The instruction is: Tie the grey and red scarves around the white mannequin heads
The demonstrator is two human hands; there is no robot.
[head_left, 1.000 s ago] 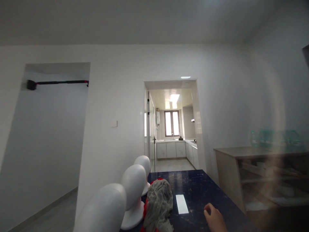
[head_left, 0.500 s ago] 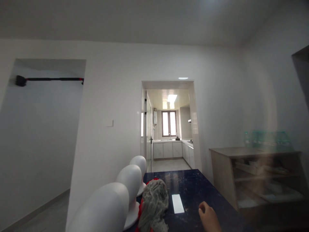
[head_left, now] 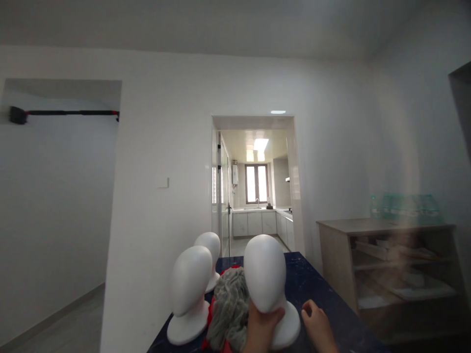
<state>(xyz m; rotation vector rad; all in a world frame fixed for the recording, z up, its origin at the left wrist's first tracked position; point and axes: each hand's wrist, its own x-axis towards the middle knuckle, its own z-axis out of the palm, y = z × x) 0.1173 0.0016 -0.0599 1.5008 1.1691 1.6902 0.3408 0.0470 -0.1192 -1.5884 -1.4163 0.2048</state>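
Note:
My left hand (head_left: pixel 262 324) is wrapped round the neck of a white mannequin head (head_left: pixel 265 272), just above its round base. I cannot tell whether that base touches the dark blue table (head_left: pixel 306 271). To its right, my right hand (head_left: pixel 317 322) is loosely curled, with nothing visible in it and apart from the head. A crumpled grey cloth (head_left: pixel 230 304) lies left of my left hand, with red fabric (head_left: pixel 211 306) showing along its edges. Two more white heads stand on the table's left side, a nearer one (head_left: pixel 189 282) and a farther one (head_left: pixel 209 250).
On the right stands a wooden shelf unit (head_left: pixel 333 255) with items on its shelves and green-tinted bottles (head_left: pixel 408 207) on top. Beyond the table, a doorway (head_left: pixel 216 196) leads to a kitchen. A black bar (head_left: pixel 73 113) spans the recess at left.
My left hand has come into view, and the nearest mannequin head has moved from the left row to the right of the grey cloth. My right hand has barely moved.

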